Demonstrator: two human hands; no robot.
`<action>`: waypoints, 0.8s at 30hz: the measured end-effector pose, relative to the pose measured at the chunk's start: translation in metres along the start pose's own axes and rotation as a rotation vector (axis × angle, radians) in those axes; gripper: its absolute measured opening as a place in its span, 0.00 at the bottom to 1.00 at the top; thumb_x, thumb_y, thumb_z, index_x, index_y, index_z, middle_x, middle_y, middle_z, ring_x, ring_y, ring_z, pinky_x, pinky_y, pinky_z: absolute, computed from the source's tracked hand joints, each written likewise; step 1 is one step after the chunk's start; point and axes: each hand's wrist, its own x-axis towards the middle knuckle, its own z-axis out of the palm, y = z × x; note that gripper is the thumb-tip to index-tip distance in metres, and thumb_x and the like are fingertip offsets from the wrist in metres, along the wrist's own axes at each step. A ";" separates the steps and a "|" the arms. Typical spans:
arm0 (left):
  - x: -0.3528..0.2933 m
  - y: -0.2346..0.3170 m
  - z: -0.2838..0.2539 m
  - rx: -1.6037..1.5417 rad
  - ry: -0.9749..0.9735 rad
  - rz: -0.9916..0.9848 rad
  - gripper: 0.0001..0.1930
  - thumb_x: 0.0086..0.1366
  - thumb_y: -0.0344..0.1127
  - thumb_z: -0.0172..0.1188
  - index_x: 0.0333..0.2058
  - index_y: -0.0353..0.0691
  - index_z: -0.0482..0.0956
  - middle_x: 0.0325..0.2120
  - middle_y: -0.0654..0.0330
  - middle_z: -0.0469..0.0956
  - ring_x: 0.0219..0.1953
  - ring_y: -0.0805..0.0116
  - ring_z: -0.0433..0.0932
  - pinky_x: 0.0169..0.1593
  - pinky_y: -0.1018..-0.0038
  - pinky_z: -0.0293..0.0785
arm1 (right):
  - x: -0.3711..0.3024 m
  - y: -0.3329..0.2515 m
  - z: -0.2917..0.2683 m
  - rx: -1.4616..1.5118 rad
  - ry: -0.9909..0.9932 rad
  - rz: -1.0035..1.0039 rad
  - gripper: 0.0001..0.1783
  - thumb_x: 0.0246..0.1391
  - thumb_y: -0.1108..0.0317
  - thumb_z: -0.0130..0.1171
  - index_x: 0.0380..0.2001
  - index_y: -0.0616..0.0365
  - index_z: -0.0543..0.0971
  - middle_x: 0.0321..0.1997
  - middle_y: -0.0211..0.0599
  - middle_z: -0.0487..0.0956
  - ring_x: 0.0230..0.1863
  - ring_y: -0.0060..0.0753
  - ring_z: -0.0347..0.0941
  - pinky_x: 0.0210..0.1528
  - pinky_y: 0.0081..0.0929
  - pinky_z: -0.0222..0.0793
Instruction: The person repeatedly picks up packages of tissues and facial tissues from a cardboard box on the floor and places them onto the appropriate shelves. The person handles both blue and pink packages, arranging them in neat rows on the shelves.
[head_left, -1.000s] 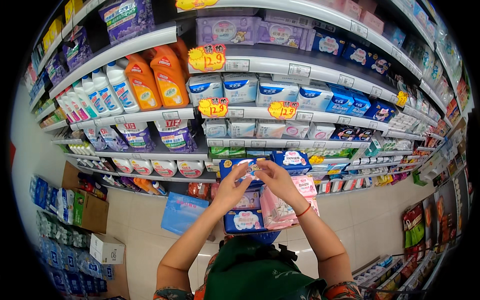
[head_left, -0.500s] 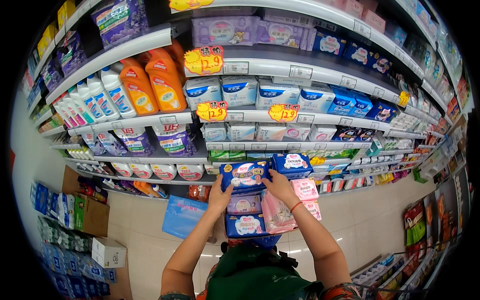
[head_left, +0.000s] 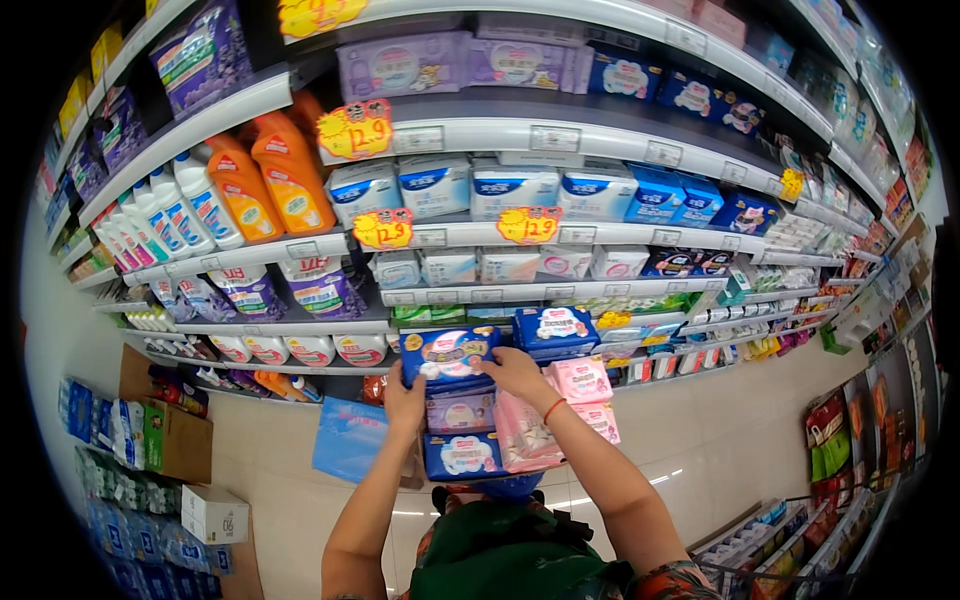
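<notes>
Both my hands grip a dark blue soft pack of sanitary pads (head_left: 450, 352), held over an open carton of packs. My left hand (head_left: 405, 402) clasps its left end, thumb at the near edge. At its right end, my right hand (head_left: 518, 374) has its fingers closed on the corner. Beneath it in the carton are a purple pack (head_left: 460, 412) and another dark blue pack (head_left: 463, 455). Pink packs (head_left: 525, 432) stand to their right, with a smaller pink pack (head_left: 582, 378) beyond. A further blue pack (head_left: 556, 330) lies at the far right of the pile.
A light blue carton flap (head_left: 348, 437) sticks out to the left. Shelves (head_left: 590, 232) ahead carry pad packs, orange bottles (head_left: 290, 175) and purple detergent bags (head_left: 322, 287). Brown cartons (head_left: 175, 440) and wrapped bundles stand on the floor at left; a low rack (head_left: 790, 540) is at right.
The view has shifted, so shelves, carton and hands appear farther left. Both hands still hold the same blue pack above the pile.
</notes>
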 end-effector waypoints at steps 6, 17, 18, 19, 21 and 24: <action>-0.023 0.016 0.002 -0.167 0.104 0.063 0.29 0.68 0.28 0.57 0.65 0.32 0.59 0.56 0.50 0.71 0.53 0.67 0.73 0.54 0.73 0.71 | -0.011 -0.004 0.003 0.128 0.085 -0.078 0.39 0.56 0.40 0.58 0.51 0.70 0.75 0.46 0.57 0.80 0.46 0.55 0.78 0.48 0.41 0.72; -0.089 0.145 0.030 -0.395 0.062 0.310 0.29 0.68 0.25 0.56 0.65 0.35 0.56 0.59 0.48 0.64 0.59 0.63 0.68 0.59 0.69 0.69 | -0.090 -0.017 -0.080 0.376 0.495 -0.282 0.35 0.56 0.59 0.62 0.61 0.72 0.68 0.56 0.61 0.76 0.54 0.56 0.75 0.55 0.39 0.71; -0.092 0.154 0.031 -0.391 0.032 0.323 0.29 0.68 0.25 0.56 0.65 0.35 0.57 0.59 0.49 0.64 0.59 0.64 0.68 0.59 0.68 0.69 | -0.098 -0.016 -0.084 0.379 0.536 -0.266 0.34 0.56 0.60 0.63 0.61 0.70 0.68 0.55 0.60 0.77 0.54 0.54 0.76 0.54 0.37 0.71; -0.093 0.159 0.032 -0.397 0.021 0.349 0.29 0.68 0.24 0.56 0.65 0.36 0.57 0.58 0.49 0.64 0.58 0.65 0.68 0.59 0.69 0.69 | -0.108 -0.020 -0.091 0.427 0.542 -0.242 0.34 0.56 0.61 0.63 0.61 0.69 0.69 0.55 0.59 0.77 0.54 0.53 0.76 0.54 0.36 0.71; -0.096 0.170 0.035 -0.400 -0.012 0.386 0.29 0.68 0.24 0.55 0.65 0.37 0.57 0.58 0.50 0.63 0.58 0.65 0.68 0.58 0.69 0.70 | -0.118 -0.019 -0.095 0.473 0.612 -0.241 0.33 0.56 0.64 0.64 0.62 0.67 0.69 0.55 0.58 0.77 0.53 0.50 0.77 0.53 0.34 0.71; -0.106 0.193 0.033 -0.455 -0.115 0.343 0.28 0.68 0.22 0.53 0.65 0.36 0.56 0.59 0.52 0.63 0.60 0.68 0.66 0.61 0.71 0.67 | -0.138 -0.016 -0.099 0.381 0.729 -0.243 0.32 0.56 0.66 0.64 0.62 0.66 0.69 0.56 0.57 0.77 0.53 0.49 0.76 0.54 0.35 0.71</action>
